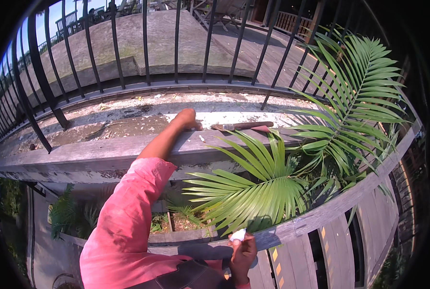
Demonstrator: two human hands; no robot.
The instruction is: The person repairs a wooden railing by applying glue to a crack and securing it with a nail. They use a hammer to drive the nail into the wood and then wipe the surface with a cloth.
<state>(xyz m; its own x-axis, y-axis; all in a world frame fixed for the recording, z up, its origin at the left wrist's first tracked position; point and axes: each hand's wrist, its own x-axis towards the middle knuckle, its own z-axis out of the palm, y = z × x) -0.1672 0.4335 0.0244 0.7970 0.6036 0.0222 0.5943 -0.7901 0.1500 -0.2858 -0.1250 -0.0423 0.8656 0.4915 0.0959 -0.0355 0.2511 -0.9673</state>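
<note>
My left arm stretches forward in a pink sleeve. At its end my left hand (187,118) is closed, knuckles up, low over the weathered ledge (142,120) with its flaking white paint. Whatever its fingers hold, if anything, is hidden beneath the hand. Just right of it lies a paintbrush (244,125) with a dark handle, its bristle end toward the hand. A small reddish piece (261,129) is beside the handle. Close to my body, my right hand (244,251) grips a small white object (238,235), whose kind I cannot make out.
Black metal railing bars (176,43) stand along the far side of the ledge. Green palm fronds (263,188) spread over the right side, near the grey wooden rail (292,229). Below the ledge are planter beds (183,224). Wooden boards (297,260) lie at lower right.
</note>
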